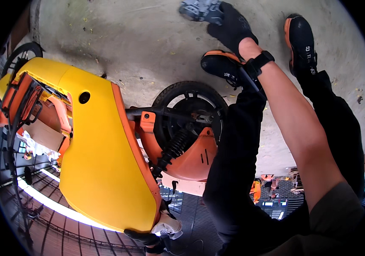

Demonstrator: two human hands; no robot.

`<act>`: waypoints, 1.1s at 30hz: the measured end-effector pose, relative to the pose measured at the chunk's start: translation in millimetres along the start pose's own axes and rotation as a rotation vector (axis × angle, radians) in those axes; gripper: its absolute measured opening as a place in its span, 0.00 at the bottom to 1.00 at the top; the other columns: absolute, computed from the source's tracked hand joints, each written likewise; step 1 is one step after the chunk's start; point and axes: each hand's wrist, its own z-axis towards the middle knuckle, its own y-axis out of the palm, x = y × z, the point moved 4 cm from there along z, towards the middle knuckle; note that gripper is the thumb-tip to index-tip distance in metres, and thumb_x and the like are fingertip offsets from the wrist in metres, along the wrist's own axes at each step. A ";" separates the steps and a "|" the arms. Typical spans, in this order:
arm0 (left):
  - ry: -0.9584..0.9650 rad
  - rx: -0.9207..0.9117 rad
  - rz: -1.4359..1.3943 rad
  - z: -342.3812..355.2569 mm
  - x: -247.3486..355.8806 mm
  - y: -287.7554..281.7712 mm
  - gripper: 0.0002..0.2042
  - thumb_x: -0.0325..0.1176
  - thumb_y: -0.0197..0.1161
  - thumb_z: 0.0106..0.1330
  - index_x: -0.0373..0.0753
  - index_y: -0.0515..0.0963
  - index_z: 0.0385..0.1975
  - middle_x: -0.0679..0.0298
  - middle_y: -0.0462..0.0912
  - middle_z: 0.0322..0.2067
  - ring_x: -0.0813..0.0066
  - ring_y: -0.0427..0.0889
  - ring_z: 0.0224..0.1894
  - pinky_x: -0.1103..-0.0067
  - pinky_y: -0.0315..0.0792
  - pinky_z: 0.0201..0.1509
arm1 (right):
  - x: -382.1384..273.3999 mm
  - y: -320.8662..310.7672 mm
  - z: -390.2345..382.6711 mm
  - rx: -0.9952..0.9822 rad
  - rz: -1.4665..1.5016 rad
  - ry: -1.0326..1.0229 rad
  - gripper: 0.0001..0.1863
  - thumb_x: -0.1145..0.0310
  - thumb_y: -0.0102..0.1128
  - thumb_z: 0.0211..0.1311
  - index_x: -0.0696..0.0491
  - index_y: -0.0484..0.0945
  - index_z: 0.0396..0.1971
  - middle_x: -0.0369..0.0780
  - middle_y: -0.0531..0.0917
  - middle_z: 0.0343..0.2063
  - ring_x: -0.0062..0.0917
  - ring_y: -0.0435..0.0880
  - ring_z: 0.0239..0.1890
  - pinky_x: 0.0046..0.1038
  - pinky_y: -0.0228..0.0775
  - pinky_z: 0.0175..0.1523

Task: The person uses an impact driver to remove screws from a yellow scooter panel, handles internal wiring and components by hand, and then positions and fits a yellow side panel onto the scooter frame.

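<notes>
At top centre, the right hand [232, 29] is gripping a grey item [198, 10], long axis crosswise, pointing left; at bottom, the left hand [143, 238] is touching a yellow panel [101, 158], grip unclear.

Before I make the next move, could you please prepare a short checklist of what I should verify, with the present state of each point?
1. Gloves on both hands: ok; right hand and left hand wear dark gloves.
2. Grey object in hand: ok, the right hand holds it; the picture's upper edge cuts it off.
3. Left hand holding the yellow panel firmly: cannot tell; it is at the panel's edge, its grip mostly hidden.
4. Right wrist free of bands: not ok; a dark band is worn there.
5. Leg clear of the wheel: cannot tell; the dark trouser leg overlaps it in view.
</notes>
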 end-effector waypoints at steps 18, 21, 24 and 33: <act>-1.043 0.238 -0.738 1.6 -3.6 39.2 0.44 0.61 0.52 0.69 0.31 0.47 0.71 0.43 0.58 0.67 0.47 0.65 0.66 0.55 0.65 0.66 | -120.6 113.1 21.0 -1.278 0.801 0.030 0.11 0.62 0.71 0.56 0.55 0.82 0.31 0.36 0.84 0.26 0.20 0.81 0.27 0.25 0.74 0.33; -1.057 0.252 -0.739 -2.0 0.2 49.7 0.43 0.60 0.51 0.69 0.31 0.48 0.71 0.43 0.58 0.66 0.47 0.65 0.65 0.55 0.66 0.65 | -109.9 142.4 26.9 -1.347 0.719 0.173 0.12 0.61 0.69 0.58 0.54 0.81 0.31 0.36 0.83 0.26 0.19 0.80 0.28 0.24 0.73 0.34; -1.085 0.271 -0.744 -4.7 2.5 52.8 0.41 0.59 0.51 0.70 0.31 0.49 0.70 0.42 0.59 0.66 0.47 0.66 0.64 0.55 0.66 0.65 | -100.3 174.3 26.0 -1.467 0.692 0.213 0.15 0.56 0.68 0.59 0.54 0.81 0.28 0.35 0.81 0.24 0.19 0.79 0.26 0.23 0.72 0.33; -1.155 0.322 -0.794 -15.2 1.6 48.0 0.38 0.56 0.50 0.72 0.30 0.52 0.68 0.42 0.61 0.64 0.45 0.67 0.62 0.55 0.67 0.64 | -126.0 181.3 -16.3 -1.805 0.920 0.398 0.16 0.61 0.68 0.59 0.56 0.78 0.41 0.38 0.84 0.29 0.20 0.83 0.29 0.26 0.77 0.36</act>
